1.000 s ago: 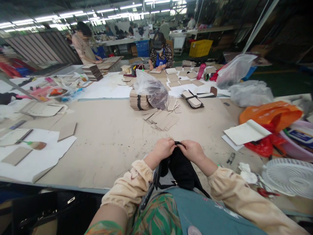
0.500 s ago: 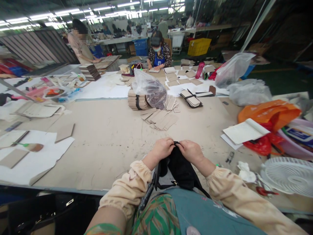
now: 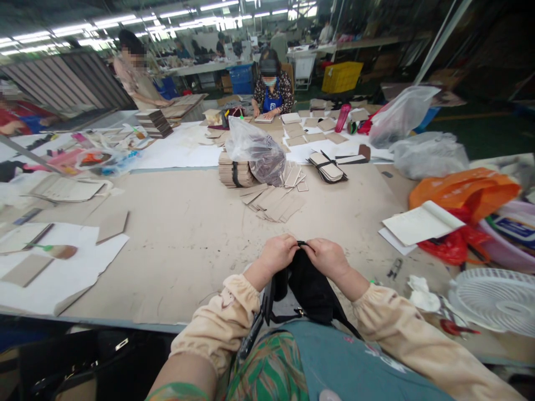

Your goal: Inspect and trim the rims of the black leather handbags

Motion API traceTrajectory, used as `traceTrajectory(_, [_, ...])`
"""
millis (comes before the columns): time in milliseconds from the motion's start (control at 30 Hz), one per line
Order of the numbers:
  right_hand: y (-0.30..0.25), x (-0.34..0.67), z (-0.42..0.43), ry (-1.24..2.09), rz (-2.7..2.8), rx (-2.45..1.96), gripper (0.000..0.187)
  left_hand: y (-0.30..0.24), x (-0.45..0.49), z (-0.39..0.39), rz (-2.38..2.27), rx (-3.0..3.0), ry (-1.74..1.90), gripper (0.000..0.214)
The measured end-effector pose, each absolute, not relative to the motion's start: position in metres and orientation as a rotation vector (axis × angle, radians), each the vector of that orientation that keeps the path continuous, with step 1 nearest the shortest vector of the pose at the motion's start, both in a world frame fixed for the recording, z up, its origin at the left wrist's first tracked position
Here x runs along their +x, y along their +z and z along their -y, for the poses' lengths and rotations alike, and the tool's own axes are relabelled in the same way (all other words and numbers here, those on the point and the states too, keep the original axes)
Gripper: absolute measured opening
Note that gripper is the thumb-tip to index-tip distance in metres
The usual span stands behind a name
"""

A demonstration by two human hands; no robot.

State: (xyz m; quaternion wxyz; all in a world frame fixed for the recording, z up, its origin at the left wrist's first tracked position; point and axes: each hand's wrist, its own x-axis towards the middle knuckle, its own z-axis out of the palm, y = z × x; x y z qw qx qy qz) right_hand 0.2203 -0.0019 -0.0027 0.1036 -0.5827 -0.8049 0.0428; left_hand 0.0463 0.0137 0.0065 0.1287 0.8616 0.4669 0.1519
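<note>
A black bag with straps and a small gold-coloured fitting stands upright against my front at the table's near edge. Its top rim is pinched between the fingertips of my left hand, which is closed. My right hand, closed too, grips the same rim just to the right. The two hands almost meet, and a short dark piece of the edge shows between them. My fingers cover the rest of the gripped part, and the lower part of the bag is hidden behind my apron.
Beyond my hands lie loose beige cards and a banded stack under a plastic bag. On the right are a white fan, a notepad and an orange bag. A brush lies left. A co-worker sits opposite.
My hands keep the same grip on the bag's rim. The view has shifted very slightly, and a person in red at the far left shows more.
</note>
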Motion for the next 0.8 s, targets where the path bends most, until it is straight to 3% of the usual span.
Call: traceTrajectory(800, [-0.0047, 0.2223, -0.0007, 0.087, 2.376, -1.703, 0.030, 0.0061, 0.0409, -0.0135, -1.323, 2.436, 0.486, 0.010])
